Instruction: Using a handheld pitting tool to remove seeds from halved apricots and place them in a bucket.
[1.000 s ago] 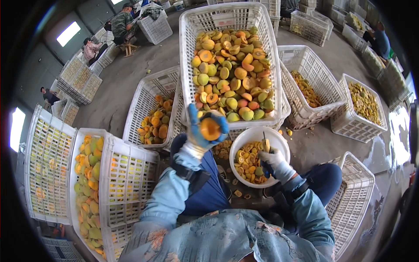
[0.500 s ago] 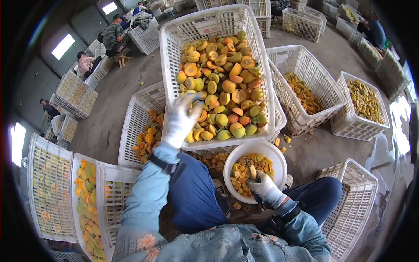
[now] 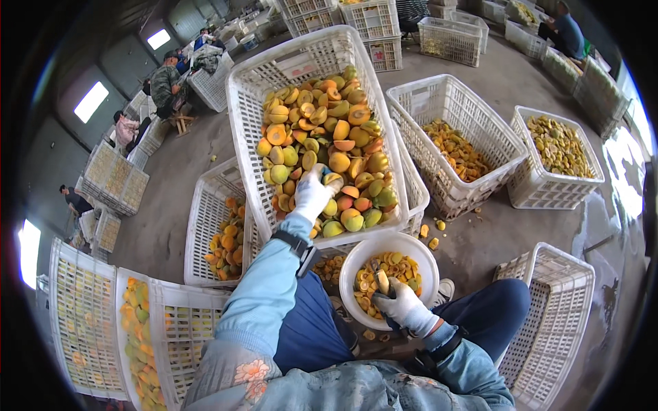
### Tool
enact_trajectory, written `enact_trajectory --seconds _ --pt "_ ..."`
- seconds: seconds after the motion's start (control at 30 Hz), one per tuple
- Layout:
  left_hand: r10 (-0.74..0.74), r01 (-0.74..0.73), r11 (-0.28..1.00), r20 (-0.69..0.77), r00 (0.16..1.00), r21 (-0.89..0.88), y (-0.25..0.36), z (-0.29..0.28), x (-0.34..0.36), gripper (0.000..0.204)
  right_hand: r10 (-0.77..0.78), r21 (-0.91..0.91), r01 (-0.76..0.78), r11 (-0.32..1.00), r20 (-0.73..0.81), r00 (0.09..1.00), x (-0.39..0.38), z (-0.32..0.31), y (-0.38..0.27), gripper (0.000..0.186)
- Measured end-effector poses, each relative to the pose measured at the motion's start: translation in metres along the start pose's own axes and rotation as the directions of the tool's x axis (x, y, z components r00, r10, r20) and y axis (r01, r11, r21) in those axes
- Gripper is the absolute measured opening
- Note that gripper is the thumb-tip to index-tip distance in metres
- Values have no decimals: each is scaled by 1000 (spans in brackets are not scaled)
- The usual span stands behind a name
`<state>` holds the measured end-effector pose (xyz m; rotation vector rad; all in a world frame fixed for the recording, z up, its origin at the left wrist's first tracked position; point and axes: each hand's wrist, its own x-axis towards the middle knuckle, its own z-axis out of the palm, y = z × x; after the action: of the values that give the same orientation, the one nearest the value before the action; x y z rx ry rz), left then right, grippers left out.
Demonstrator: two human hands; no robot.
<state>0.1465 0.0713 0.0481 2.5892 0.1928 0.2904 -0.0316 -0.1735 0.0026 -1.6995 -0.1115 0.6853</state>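
Note:
A large white crate [image 3: 241, 137] full of halved yellow-orange fruit [image 3: 343, 145] stands tilted in front of me. My left hand [image 3: 314, 196], in a white glove, reaches into it, its fingers closed about a fruit half [image 3: 333, 181]. Lower right, over a round white tub [image 3: 430, 264], my gloved right hand [image 3: 406, 308] is closed round a short tool with a pale, wood-coloured end [image 3: 382, 281]. That tool's other end is hidden by the glove. Cut fruit pieces [image 3: 391, 264] lie in the tub beneath it.
White crates of fruit flank me: a left crate [image 3: 195, 236], a right crate [image 3: 473, 103] and a farther one [image 3: 524, 195]. An unfilled-looking crate [image 3: 548, 329] sits by my right knee. Fruit scraps [image 3: 432, 241] dot the floor. People work at the far left [image 3: 168, 85].
My left hand has moved right and down among the fruit and closed on a half. My right hand keeps its hold over the tub. The view has shifted slightly.

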Motion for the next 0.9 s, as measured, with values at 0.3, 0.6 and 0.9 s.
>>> enact_trajectory --seconds 0.3,0.6,0.9 --pt "215 394 -226 349 912 -891 2 3 -120 44 -190 39 202 979 -211 959 0 16 13 37" --pt "-29 392 -125 398 917 -912 42 21 -162 61 -275 -265 215 940 -212 938 -13 32 -14 37" --pt "-89 378 -8 378 922 -926 32 50 -172 61 -251 -483 143 864 -167 954 -4 31 -21 30"
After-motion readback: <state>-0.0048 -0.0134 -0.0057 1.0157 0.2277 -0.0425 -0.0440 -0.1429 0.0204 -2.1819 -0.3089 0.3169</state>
